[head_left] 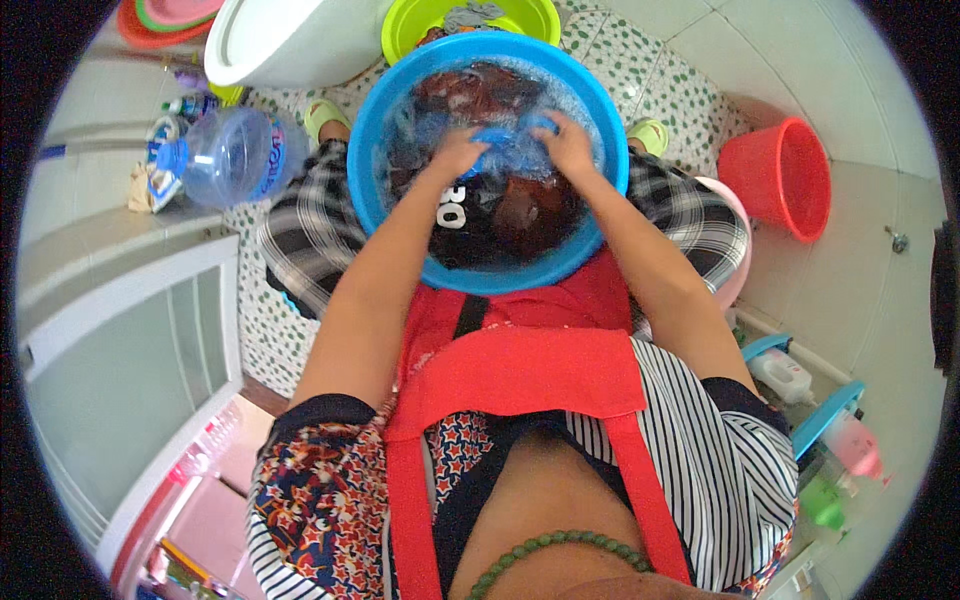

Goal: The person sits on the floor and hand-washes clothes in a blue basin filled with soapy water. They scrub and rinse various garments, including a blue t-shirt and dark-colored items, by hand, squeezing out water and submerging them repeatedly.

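A large blue basin (362, 215) of sudsy water stands between my knees, with dark and brown wet clothes (535, 215) soaking in it. My left hand (461, 155) is closed on one side of a wet blue cloth (512, 148) at the water's surface. On the other side of this cloth, my right hand (568, 146) has its fingers curled round a bunched part. The cloth's lower part is hidden under water and foam. White lettering shows on a black garment (470, 240) near my left forearm.
Beyond the basin stands a yellow-green tub (400, 25) with clothes in it, beside a white container (300, 45). A clear water jug (235, 155) is at the left, a red bucket (790, 180) at the right. Bottles (785, 378) stand on the right-hand wall racks.
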Demonstrator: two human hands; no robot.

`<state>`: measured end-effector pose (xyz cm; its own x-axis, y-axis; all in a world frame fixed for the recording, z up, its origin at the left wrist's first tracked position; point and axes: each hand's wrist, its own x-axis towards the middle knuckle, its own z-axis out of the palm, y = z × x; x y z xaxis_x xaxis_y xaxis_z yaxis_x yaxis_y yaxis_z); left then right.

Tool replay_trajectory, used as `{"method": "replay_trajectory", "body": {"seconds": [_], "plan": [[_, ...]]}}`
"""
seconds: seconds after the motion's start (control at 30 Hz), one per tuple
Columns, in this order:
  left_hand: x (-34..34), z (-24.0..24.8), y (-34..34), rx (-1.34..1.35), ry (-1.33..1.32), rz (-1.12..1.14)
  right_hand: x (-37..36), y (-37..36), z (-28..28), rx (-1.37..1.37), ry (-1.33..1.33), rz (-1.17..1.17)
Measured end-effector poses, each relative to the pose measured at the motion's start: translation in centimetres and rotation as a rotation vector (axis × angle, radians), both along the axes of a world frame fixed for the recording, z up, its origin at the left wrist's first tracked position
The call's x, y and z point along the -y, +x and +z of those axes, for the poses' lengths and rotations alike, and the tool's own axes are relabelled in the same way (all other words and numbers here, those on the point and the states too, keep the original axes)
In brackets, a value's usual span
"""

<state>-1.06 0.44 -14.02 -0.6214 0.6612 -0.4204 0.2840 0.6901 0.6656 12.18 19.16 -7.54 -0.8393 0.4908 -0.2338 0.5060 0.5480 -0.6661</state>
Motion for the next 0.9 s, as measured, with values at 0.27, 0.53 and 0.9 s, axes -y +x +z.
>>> {"method": "replay_trajectory", "body": {"seconds": [0.27, 0.53, 0.9], "plan": [[6.2, 5.7, 4.3, -0.015, 0.272, 0.378, 2.7, -2.0, 16.8, -0.565, -0.770, -0.222], [6.3, 13.4, 8.4, 0.568, 0.694, 0.494, 5.0, -2.8, 36.8, -0.949, -0.475, -0.066], [4.4, 16.8, 8.1, 0.181, 0.994, 0.698, 3.1, -0.1, 35.8, -0.898, -0.518, -0.006]]}}
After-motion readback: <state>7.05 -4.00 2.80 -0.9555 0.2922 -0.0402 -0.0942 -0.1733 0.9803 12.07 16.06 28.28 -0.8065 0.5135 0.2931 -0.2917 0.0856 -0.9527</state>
